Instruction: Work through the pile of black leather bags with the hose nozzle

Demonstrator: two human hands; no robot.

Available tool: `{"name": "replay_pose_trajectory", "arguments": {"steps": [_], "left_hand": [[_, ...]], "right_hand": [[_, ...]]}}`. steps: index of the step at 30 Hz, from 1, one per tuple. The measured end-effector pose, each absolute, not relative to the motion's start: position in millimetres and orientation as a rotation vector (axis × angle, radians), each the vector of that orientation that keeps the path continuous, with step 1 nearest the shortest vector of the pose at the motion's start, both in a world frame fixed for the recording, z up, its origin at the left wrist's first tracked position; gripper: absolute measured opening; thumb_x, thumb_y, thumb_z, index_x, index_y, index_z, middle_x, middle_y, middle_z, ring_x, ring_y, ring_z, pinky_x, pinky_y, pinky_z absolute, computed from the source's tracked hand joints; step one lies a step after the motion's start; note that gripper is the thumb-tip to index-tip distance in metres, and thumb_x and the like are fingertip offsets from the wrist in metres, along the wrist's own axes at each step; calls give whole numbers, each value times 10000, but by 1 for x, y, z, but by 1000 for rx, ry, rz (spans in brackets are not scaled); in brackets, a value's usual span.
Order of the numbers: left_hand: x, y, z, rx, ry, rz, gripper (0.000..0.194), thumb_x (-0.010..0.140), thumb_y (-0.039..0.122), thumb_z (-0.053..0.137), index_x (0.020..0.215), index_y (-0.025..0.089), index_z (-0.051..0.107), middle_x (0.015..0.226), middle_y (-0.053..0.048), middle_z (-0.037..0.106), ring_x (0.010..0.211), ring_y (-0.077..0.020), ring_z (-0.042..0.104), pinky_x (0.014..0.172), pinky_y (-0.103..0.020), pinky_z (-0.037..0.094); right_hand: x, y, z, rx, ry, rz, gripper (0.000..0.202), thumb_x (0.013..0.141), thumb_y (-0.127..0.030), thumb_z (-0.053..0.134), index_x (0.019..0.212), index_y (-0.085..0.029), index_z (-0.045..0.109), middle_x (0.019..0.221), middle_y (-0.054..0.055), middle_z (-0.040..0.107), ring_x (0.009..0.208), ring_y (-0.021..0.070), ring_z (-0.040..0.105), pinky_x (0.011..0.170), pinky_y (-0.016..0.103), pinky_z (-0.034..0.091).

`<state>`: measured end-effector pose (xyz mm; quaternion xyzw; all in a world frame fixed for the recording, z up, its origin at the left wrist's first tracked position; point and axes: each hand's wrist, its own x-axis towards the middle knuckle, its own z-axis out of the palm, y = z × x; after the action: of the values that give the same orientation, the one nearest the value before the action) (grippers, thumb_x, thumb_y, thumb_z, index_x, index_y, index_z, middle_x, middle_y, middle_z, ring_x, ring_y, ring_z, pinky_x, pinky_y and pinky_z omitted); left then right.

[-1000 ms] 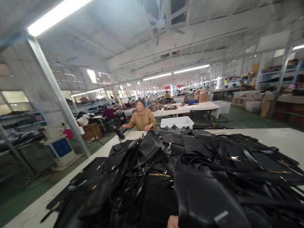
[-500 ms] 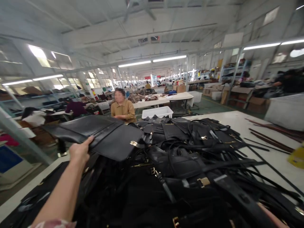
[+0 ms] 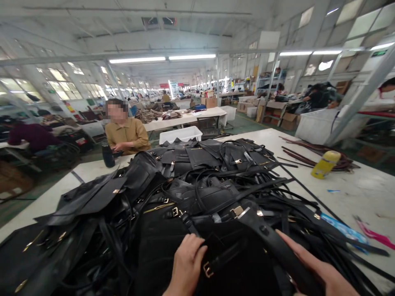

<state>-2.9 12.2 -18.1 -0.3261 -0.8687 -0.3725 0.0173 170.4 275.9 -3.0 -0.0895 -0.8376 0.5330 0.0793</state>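
Close in front of me lies a black leather bag (image 3: 234,246) with a gold buckle, on a heap of similar bags. My left hand (image 3: 187,259) is closed on this bag near its buckled strap, fingers curled over and thumb to the right. A wide black strap (image 3: 286,250) with a metal end runs along my right hand (image 3: 317,263). That hand is wrapped round the strap, its index finger stretched along the side; the other fingers are mostly hidden. Farther left on the heap rests another black bag (image 3: 101,195) with a small gold clasp.
The heap covers much of the white table (image 3: 367,185). On its right side are a yellow bottle (image 3: 326,164), brown straps (image 3: 296,154), a blue packet (image 3: 344,230) and pink-handled scissors (image 3: 373,234). Across the table sits a person (image 3: 126,133) beside a dark bottle (image 3: 108,155).
My left hand has let go of the black bag on the left, which now lies on the heap. It has come back to the bag before me. The view has turned right.
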Motion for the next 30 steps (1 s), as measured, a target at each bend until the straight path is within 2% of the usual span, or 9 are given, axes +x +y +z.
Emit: {"name": "replay_pose_trajectory", "arguments": {"steps": [2, 4, 7, 11, 14, 18, 21, 24, 30], "left_hand": [[-17, 24, -9, -868, -2755, -1373, 221, 749, 304, 516, 578, 179, 578, 589, -10, 530, 616, -151, 500, 591, -258, 398], [-33, 36, 2, -685, -2784, -1738, 263, 717, 330, 538, 511, 169, 504, 511, 27, 448, 509, -109, 421, 501, -230, 331], [-50, 57, 7, -535, -2787, -2069, 242, 669, 343, 557, 526, 158, 493, 474, 46, 417, 449, -83, 357, 461, -221, 277], [-59, 74, -8, -581, -2824, -2006, 232, 618, 313, 559, 478, 160, 456, 438, 56, 368, 435, -74, 302, 451, -223, 230], [-61, 73, -16, -676, -2833, -1958, 250, 625, 329, 554, 471, 169, 438, 455, 58, 351, 469, -83, 306, 467, -225, 240], [-57, 64, -5, -819, -2845, -1923, 273, 676, 382, 539, 515, 165, 504, 514, 38, 430, 544, -114, 395, 532, -235, 307], [-49, 54, 7, -833, -2804, -1906, 295, 759, 430, 439, 705, 183, 591, 685, 13, 557, 692, -151, 484, 641, -245, 357], [-44, 42, 10, -774, -2805, -1895, 286, 799, 409, 372, 903, 214, 554, 731, 22, 568, 710, -153, 501, 645, -249, 371], [-51, 33, -10, -969, -2865, -1534, 126, 624, 189, 571, 749, 201, 557, 699, 36, 592, 715, -165, 538, 663, -254, 374]], "right_hand": [[172, 276, -2, -252, -2505, 1615, 780, 593, -242, 627, 1324, -251, 356, 789, -3, 726, 1028, 297, 577, 852, 290, 500], [174, 276, 1, -265, -2522, 1637, 775, 603, -262, 624, 1327, -252, 348, 690, -6, 717, 1011, 302, 586, 850, 305, 499], [172, 274, 10, -273, -2506, 1679, 782, 601, -269, 618, 1331, -248, 340, 777, 0, 719, 1016, 305, 578, 875, 322, 477], [161, 265, 27, -240, -2464, 1782, 783, 595, -267, 627, 1328, -216, 355, 1014, 26, 672, 969, 286, 595, 894, 318, 450], [149, 254, 31, -193, -2465, 1906, 779, 593, -219, 612, 1327, -225, 351, 1012, 21, 672, 878, 240, 621, 856, 297, 462], [133, 237, 27, -84, -2513, 1929, 709, 592, -173, 593, 1280, -234, 431, 1062, 21, 648, 927, 225, 591, 835, 279, 452], [119, 225, 22, -37, -2529, 1937, 780, 563, -91, 558, 1306, -247, 380, 919, -15, 676, 768, 173, 610, 667, 210, 475], [100, 217, 15, -72, -2454, 2005, 830, 553, -45, 530, 1328, -259, 322, 763, -53, 660, 542, 100, 553, 479, 152, 417], [77, 219, 20, -196, -2225, 2062, 821, 599, -74, 535, 1347, -263, 255, 700, -60, 605, 436, 72, 473, 410, 162, 406]]}}
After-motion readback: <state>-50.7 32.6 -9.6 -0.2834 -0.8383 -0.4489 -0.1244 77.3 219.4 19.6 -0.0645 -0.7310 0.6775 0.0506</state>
